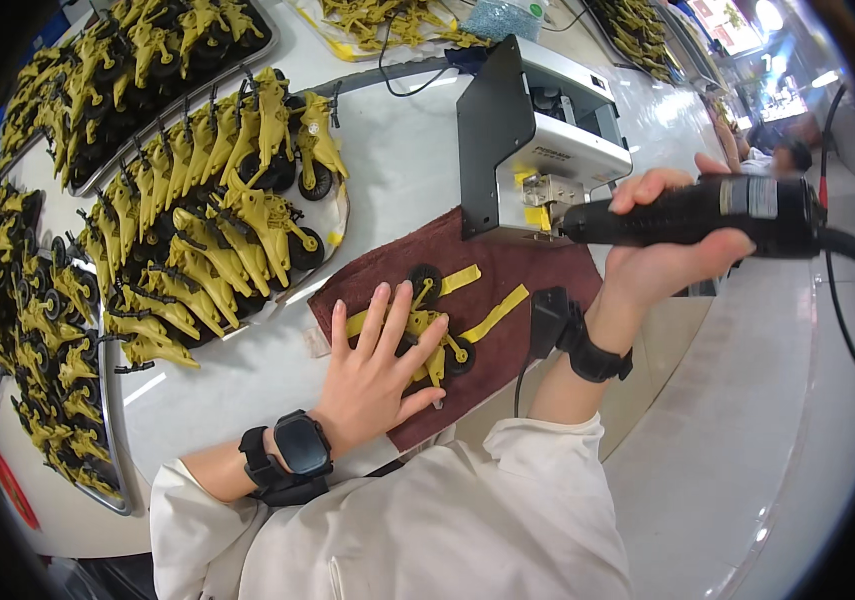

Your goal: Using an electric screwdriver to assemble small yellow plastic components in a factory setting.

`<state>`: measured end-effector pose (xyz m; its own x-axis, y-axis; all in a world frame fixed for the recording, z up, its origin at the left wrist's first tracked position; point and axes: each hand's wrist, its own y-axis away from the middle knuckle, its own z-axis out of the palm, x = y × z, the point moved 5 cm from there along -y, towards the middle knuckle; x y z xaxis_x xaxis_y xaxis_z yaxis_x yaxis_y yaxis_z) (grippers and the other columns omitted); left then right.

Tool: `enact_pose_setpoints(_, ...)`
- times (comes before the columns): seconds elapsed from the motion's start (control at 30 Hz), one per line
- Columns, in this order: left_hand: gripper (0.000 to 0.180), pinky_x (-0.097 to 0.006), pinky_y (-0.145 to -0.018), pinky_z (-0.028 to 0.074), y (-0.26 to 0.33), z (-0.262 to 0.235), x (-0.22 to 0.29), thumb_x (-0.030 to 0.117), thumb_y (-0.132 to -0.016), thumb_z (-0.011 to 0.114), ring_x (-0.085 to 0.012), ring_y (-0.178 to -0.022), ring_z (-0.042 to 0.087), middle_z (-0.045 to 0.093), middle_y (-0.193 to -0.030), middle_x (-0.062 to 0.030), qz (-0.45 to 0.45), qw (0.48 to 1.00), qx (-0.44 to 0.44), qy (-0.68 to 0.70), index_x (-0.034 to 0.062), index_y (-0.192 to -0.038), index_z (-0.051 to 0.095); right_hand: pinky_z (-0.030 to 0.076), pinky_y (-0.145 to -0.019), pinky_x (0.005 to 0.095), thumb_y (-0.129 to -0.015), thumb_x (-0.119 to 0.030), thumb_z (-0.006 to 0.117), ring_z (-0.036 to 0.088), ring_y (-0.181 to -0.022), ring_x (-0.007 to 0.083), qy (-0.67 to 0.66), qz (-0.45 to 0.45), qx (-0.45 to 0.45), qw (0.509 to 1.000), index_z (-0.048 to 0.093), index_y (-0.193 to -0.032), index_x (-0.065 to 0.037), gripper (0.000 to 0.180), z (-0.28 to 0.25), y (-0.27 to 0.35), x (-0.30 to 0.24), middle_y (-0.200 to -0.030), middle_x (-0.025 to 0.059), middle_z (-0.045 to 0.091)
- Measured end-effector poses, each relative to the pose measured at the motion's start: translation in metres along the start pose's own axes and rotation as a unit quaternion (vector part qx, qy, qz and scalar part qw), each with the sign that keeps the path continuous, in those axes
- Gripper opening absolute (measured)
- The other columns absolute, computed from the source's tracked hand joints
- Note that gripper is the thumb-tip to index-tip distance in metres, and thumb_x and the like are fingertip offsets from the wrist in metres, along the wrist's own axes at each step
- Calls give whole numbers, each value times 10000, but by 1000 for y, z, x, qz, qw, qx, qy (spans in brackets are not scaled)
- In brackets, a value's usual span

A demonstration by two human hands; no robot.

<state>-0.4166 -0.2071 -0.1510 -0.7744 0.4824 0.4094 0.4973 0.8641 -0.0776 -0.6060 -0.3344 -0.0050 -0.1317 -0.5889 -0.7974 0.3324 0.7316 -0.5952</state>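
Note:
My right hand (645, 262) is wrapped round a black electric screwdriver (702, 212), held nearly level. Its tip points left and meets the front of a white and black screw feeder (557, 150), beside a small metal block with yellow tape. My left hand (372, 360) lies with fingers spread over yellow toy motorcycle parts with black wheels (458, 357), pressing them on a maroon cloth (492, 375). The fingers hide part of these pieces. Two yellow strips (497, 312) stick out to the right of them on the cloth.
Trays of yellow and black toy motorcycles (237, 240) crowd the left of the white table (387, 150). More yellow parts (377, 20) and a bag of bluish pellets (503, 20) lie at the back. A black cable (847, 245) trails from the screwdriver at right.

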Motion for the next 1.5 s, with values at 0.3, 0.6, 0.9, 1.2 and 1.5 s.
enact_pose_setpoints(0.3, 722, -541, -1061, 230, -7, 0, -1, 418, -770, 625, -450, -1333, 221, 225, -1435, -292, 75, 992, 31, 102, 66, -1354, 389, 366, -462, 334, -722, -789, 455, 481, -455, 208, -203, 21, -92, 975, 400, -1218, -19, 918, -2, 73, -39, -636, 104, 522)
enact_pose_setpoints(0.6, 806, -575, -1073, 136, 1, 3, -10, 481, -738, 647, -346, -1362, 243, 262, -1461, -196, 39, 997, 9, 71, 3, -1330, 380, 403, -509, 372, -721, -808, 423, 511, -480, 237, -245, 95, -159, 952, 363, -1247, -26, 944, 17, 93, -27, -682, 112, 537)
enact_pose_setpoints(0.9, 827, -577, -1045, 205, 4, 2, -14, 506, -720, 652, -331, -1367, 226, 243, -1477, -167, 59, 996, 5, 61, 28, -1340, 385, 438, -440, 332, -730, -786, 442, 495, -458, 220, -268, 163, -110, 943, 379, -1172, 56, 954, 20, 99, 0, -629, 150, 531)
enact_pose_setpoints(1.2, 811, -551, -1052, 210, 4, 0, -15, 491, -738, 644, -339, -1361, 231, 240, -1478, -165, 73, 995, 8, 71, 32, -1349, 371, 413, -481, 360, -767, -802, 337, 495, -458, 223, -225, 167, -137, 950, 394, -1239, -7, 927, 25, 96, 9, -657, 118, 536)
enact_pose_setpoints(1.5, 805, -536, -1057, 210, 3, 1, -16, 476, -747, 641, -336, -1359, 236, 234, -1477, -175, 72, 994, -10, 87, 35, -1359, 359, 410, -452, 343, -730, -835, 333, 484, -442, 214, -234, 135, -127, 954, 393, -1215, -17, 954, 22, 96, -3, -646, 97, 526)
